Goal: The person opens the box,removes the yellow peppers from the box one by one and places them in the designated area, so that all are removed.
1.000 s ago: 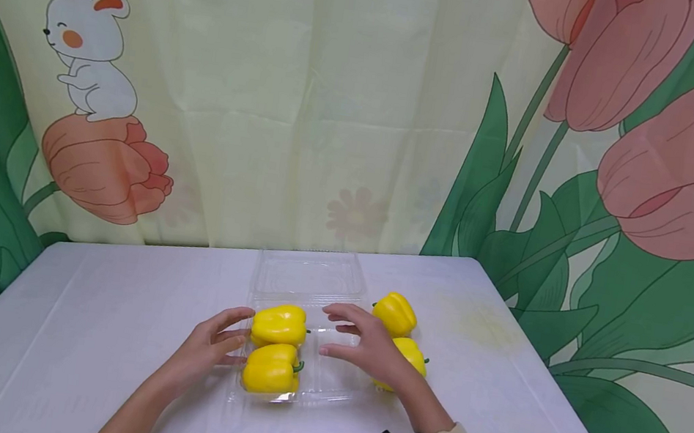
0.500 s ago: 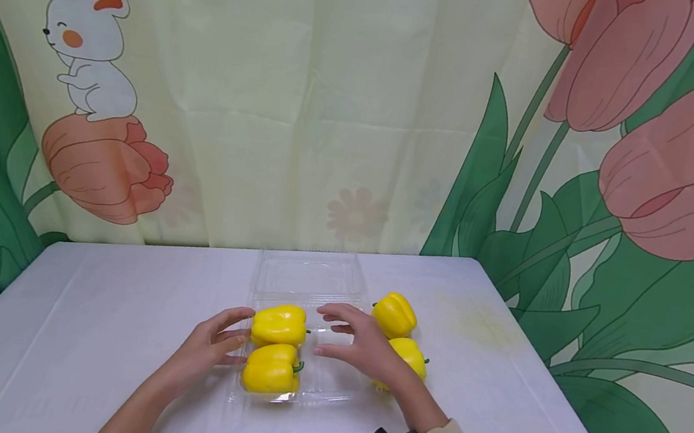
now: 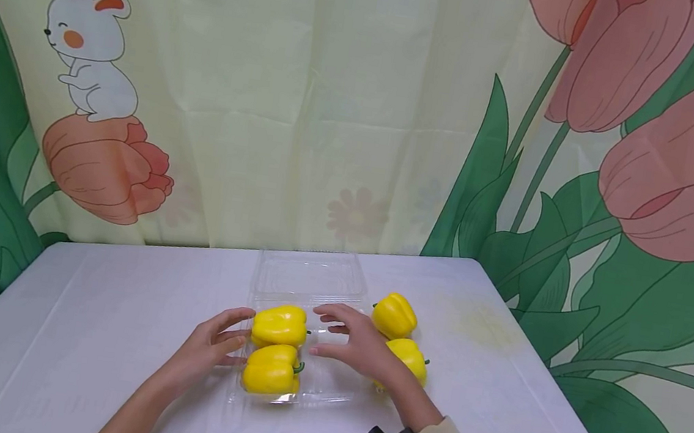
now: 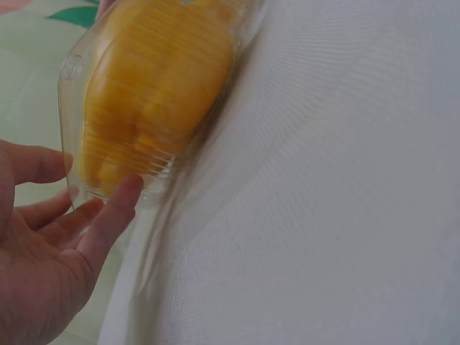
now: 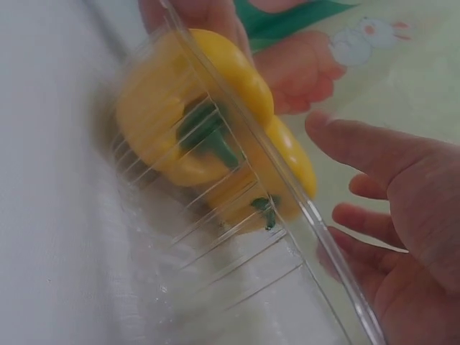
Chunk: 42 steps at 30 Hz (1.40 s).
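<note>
A hinged clear plastic container (image 3: pixel 330 381) lies with its lid (image 3: pixel 312 278) folded back behind it. Its left half bears two yellow bell peppers (image 3: pixel 272 370), one behind the other, with green stems to the right. My left hand (image 3: pixel 212 342) is at the container's left side; in the left wrist view its spread fingertips (image 4: pixel 126 194) are right at the ribbed wall. Over the container's right half hovers my right hand (image 3: pixel 363 341), thumb and fingers apart and nothing between them. The right wrist view shows that hand beside the rim, the peppers (image 5: pixel 208 115) seen through the wall.
Two more yellow bell peppers (image 3: pixel 395 315) lie on the table right of the container, the nearer one partly hidden by my right forearm. A white cloth (image 3: pixel 104 330) covers the table. Behind its far edge hangs a printed curtain (image 3: pixel 239 83).
My right hand has drifted slightly left over the container, toward the two peppers in it. My left hand and the peppers stay where they were.
</note>
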Each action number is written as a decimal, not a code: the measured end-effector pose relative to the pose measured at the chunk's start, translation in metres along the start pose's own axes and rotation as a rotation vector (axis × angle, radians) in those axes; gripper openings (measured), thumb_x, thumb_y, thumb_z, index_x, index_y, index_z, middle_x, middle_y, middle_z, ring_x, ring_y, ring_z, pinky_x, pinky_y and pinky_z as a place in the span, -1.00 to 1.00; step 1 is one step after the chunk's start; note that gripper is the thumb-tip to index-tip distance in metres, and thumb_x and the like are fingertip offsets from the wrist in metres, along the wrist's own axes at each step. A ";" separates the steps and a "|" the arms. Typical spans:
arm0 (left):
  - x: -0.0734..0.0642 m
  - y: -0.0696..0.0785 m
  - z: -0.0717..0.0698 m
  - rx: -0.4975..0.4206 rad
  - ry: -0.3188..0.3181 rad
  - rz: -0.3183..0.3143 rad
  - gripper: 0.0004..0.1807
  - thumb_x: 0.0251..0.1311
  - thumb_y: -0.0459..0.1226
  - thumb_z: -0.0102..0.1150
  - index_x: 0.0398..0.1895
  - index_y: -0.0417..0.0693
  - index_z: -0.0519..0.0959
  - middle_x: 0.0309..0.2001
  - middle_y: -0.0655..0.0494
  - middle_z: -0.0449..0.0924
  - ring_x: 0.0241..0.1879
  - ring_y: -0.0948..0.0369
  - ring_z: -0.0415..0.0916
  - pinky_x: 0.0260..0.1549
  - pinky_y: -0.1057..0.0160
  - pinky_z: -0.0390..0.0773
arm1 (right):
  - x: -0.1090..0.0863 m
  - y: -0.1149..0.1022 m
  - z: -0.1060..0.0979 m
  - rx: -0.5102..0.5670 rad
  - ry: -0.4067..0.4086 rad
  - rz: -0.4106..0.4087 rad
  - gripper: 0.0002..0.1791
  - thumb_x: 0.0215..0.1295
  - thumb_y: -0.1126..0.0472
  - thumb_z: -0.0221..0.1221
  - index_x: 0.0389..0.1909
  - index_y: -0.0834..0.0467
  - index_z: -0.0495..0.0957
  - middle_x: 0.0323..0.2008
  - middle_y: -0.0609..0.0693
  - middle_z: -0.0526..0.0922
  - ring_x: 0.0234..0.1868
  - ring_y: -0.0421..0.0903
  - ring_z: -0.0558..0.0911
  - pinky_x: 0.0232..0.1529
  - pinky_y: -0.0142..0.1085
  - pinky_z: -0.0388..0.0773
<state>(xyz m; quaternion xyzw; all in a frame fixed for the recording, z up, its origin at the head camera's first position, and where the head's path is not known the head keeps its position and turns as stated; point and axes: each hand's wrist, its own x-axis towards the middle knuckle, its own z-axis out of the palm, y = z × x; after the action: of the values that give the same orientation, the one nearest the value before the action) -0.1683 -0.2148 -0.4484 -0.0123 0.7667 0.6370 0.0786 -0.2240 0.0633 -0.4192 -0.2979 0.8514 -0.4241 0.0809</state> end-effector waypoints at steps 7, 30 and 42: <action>0.001 -0.001 0.000 0.003 0.002 0.002 -0.46 0.33 -0.29 0.08 0.37 0.02 0.27 0.44 -0.04 0.22 0.33 -0.08 0.35 -0.09 0.12 0.69 | 0.003 -0.002 0.003 -0.009 -0.007 -0.005 -0.34 0.15 0.03 0.35 0.27 0.06 0.41 0.25 -0.05 0.49 0.20 0.00 0.55 0.19 -0.11 0.56; 0.000 0.001 0.000 0.013 -0.005 0.020 -0.45 0.35 -0.32 0.04 0.40 -0.01 0.23 0.46 -0.10 0.17 0.34 -0.11 0.33 -0.09 0.10 0.69 | 0.012 -0.005 0.014 0.015 -0.033 0.014 -0.33 0.13 -0.02 0.36 0.27 -0.03 0.39 0.26 -0.05 0.47 0.21 -0.05 0.53 0.20 -0.11 0.55; -0.002 0.002 -0.001 0.011 -0.020 0.036 -0.45 0.37 -0.30 0.02 0.41 -0.04 0.22 0.48 -0.13 0.11 0.35 -0.12 0.30 -0.09 0.09 0.69 | 0.016 -0.008 0.017 0.006 -0.031 0.029 -0.35 0.12 0.00 0.37 0.25 -0.02 0.41 0.22 -0.07 0.49 0.20 -0.04 0.53 0.19 -0.16 0.56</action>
<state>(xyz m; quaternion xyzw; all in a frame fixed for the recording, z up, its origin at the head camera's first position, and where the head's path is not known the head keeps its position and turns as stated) -0.1663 -0.2158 -0.4462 0.0084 0.7695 0.6342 0.0747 -0.2267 0.0387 -0.4218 -0.2917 0.8531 -0.4206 0.1013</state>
